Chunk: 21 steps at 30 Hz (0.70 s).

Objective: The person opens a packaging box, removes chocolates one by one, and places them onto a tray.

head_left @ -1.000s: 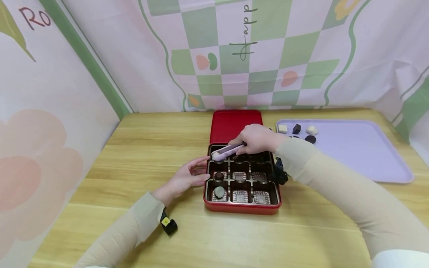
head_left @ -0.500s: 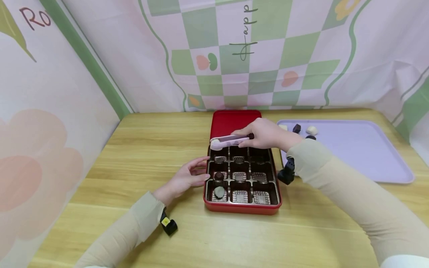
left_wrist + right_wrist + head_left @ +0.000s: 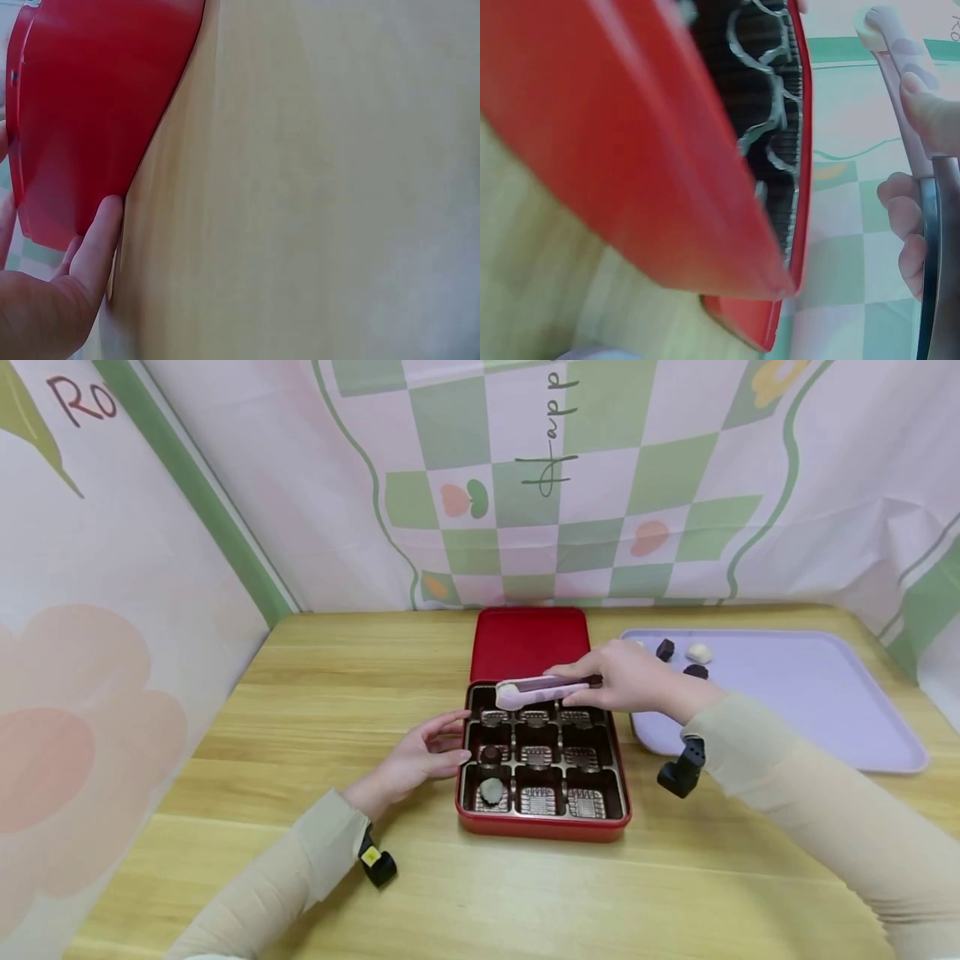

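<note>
In the head view my right hand (image 3: pixel 633 677) grips lilac tongs (image 3: pixel 551 691) above the back row of a red tin (image 3: pixel 540 829). A small whitish chocolate-like piece (image 3: pixel 507 693) sits between the tongs' tips; the right wrist view shows that pale piece (image 3: pixel 868 34) as well. My left hand (image 3: pixel 423 752) touches the tin's left side with nearly straight fingers, its thumb over the rim. Inside the tin, a dark brown piece (image 3: pixel 491 754) lies in the middle-left compartment and a pale grey-green piece (image 3: pixel 491 791) in the front-left one.
A red lid (image 3: pixel 528 643) lies behind the tin. On the right stands a lilac tray (image 3: pixel 795 693) holding a dark block (image 3: pixel 665 650), a whitish piece (image 3: pixel 699 653) and a dark round piece (image 3: pixel 696 671); my right hand hides part of its left edge. A printed cloth hangs behind.
My right hand raised the tongs and whitish piece out of the back-left compartment, then shifted them right and slightly nearer. My left hand has stayed at the tin's side.
</note>
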### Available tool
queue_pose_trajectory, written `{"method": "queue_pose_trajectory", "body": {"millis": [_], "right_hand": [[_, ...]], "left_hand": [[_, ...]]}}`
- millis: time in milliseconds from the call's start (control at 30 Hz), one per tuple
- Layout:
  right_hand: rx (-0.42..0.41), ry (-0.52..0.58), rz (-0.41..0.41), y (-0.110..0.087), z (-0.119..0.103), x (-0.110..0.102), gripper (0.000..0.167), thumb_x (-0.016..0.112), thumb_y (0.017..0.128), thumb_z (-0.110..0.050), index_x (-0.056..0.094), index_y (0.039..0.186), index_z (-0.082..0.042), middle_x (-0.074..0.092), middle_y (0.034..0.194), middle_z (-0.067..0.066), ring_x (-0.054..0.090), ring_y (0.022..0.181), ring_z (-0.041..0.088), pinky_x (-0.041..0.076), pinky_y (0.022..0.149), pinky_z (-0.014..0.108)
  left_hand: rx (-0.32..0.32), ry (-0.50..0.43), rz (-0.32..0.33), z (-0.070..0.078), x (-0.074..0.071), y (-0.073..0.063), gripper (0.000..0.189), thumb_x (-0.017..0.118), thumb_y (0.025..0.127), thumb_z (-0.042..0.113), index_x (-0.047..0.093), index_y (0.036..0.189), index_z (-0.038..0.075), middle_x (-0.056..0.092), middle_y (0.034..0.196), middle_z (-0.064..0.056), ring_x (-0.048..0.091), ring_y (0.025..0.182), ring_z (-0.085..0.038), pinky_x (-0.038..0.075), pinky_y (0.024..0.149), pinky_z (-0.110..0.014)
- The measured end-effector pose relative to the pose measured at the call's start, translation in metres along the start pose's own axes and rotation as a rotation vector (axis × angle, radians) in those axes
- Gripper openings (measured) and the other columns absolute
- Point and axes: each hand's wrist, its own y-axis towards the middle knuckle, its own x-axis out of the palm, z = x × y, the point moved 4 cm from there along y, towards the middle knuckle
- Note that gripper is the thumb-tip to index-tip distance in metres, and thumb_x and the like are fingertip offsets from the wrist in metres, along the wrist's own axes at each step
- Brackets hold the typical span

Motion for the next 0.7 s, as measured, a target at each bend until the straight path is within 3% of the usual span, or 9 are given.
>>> {"method": "queue_pose_trajectory", "body": {"millis": [100,333,500,700], "right_hand": [[0.008,0.004,-0.006,-0.008,0.001,0.002,0.040,0.072,0.083,-0.027,0.067,0.120,-0.015,0.074,0.092,0.005,0.021,0.048,0.003,0.029,0.047,0.021],[-0.030,-0.016,0.010,-0.025,0.005,0.007,0.039,0.073,0.082,-0.025,0.068,0.119,-0.014,0.072,0.078,0.001,0.023,0.050,0.001,0.030,0.049,0.018],[-0.107,-0.042,0.096,-0.040,0.008,0.006,0.037,0.076,0.078,-0.020,0.070,0.114,-0.012,0.074,0.097,0.005,0.031,0.054,-0.003,0.032,0.051,0.017],[-0.130,-0.062,0.170,-0.057,0.016,0.007,0.039,0.080,0.072,-0.018,0.072,0.110,-0.012,0.072,0.079,-0.006,0.038,0.057,-0.005,0.032,0.050,0.015]], "left_hand": [[0.000,0.002,0.002,0.001,0.000,0.000,0.064,0.060,0.087,-0.002,0.037,0.145,0.011,0.040,0.139,-0.023,0.049,0.119,-0.029,0.056,0.088,-0.038],[-0.019,0.001,0.004,0.000,0.000,-0.001,0.065,0.061,0.086,-0.003,0.037,0.145,0.012,0.041,0.139,-0.021,0.050,0.117,-0.027,0.056,0.088,-0.037],[-0.023,-0.004,-0.001,-0.001,0.000,0.000,0.066,0.061,0.086,-0.003,0.037,0.145,0.013,0.041,0.139,-0.020,0.050,0.117,-0.026,0.056,0.089,-0.037],[-0.014,-0.003,0.000,0.000,-0.001,0.000,0.065,0.061,0.086,-0.003,0.037,0.145,0.012,0.041,0.138,-0.021,0.050,0.117,-0.026,0.056,0.089,-0.037]]}}
